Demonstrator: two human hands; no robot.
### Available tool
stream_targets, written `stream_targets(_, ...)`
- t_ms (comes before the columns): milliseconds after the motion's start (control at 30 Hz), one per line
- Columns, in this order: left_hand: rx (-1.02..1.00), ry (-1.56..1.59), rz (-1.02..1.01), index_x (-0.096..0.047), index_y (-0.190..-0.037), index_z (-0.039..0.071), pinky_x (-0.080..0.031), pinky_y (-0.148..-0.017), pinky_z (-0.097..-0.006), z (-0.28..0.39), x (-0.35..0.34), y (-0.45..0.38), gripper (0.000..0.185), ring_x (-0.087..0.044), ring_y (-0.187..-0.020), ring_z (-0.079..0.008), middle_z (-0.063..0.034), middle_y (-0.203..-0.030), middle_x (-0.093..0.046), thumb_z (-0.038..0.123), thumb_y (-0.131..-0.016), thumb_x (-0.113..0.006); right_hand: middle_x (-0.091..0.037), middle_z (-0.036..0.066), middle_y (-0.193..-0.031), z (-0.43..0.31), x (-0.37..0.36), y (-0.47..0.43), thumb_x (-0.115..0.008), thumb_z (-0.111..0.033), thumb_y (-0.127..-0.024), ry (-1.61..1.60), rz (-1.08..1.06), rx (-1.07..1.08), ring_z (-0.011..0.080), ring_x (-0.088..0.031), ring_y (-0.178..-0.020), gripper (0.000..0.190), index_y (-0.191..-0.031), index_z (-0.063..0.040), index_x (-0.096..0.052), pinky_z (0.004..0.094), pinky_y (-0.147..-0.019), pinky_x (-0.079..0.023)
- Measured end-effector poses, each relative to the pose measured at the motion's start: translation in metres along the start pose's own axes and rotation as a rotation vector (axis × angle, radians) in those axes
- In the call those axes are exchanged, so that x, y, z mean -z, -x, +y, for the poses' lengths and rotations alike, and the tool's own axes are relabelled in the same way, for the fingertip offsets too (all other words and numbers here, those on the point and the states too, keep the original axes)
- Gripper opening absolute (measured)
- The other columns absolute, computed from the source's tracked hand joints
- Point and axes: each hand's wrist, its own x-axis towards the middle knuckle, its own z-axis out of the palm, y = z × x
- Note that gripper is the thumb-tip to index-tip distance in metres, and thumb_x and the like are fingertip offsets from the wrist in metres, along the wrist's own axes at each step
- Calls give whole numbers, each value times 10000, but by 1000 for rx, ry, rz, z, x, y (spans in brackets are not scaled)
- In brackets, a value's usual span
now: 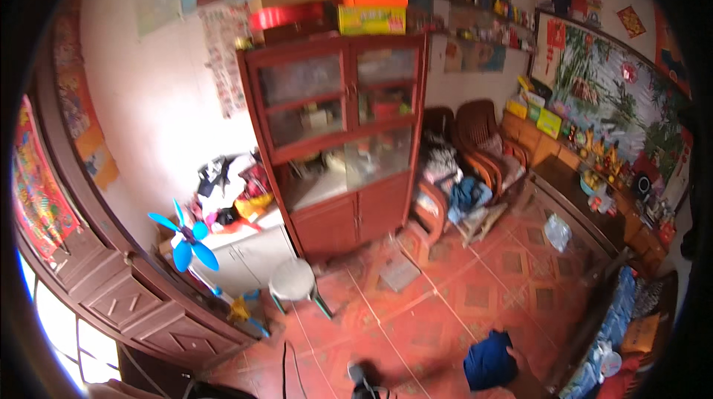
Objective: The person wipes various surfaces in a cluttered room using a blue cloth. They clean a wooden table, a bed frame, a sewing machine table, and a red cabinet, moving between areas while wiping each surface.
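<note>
My right hand [521,368], low in the right half of the head view, is closed on a folded dark blue cloth [490,361], held above the red tiled floor. My left hand [114,389] shows only in part at the bottom left edge, beside a bright barred opening; its fingers are too cut off to tell what they do. Between the hands, a dark shoe [363,385] and thin dark cords [287,365] are seen against the floor.
A round stool [292,279] stands before a white cabinet [245,259] heaped with clothes. Beside it are a blue-bladed fan [190,237] and a red-brown glass-fronted cupboard [326,226]. Wooden chairs [482,126] with clothes, a plastic bag [557,233] and a cloth-covered seat [604,332] are at right.
</note>
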Motion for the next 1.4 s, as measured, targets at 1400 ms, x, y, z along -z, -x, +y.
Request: stream_targets(1400, 1623, 594, -372, -556, -1450, 24, -452, -1106, -420, -642, -334, 40, 608, -616, -1225, -229, -60, -1341, -661, 251, -940, -798, -572, 115, -1420, -188, -299, -663, -564, -376, -1074, 379, -681, -444, 213, -597, -1249, 661, -1576, -1, -355, 378, -1056, -507)
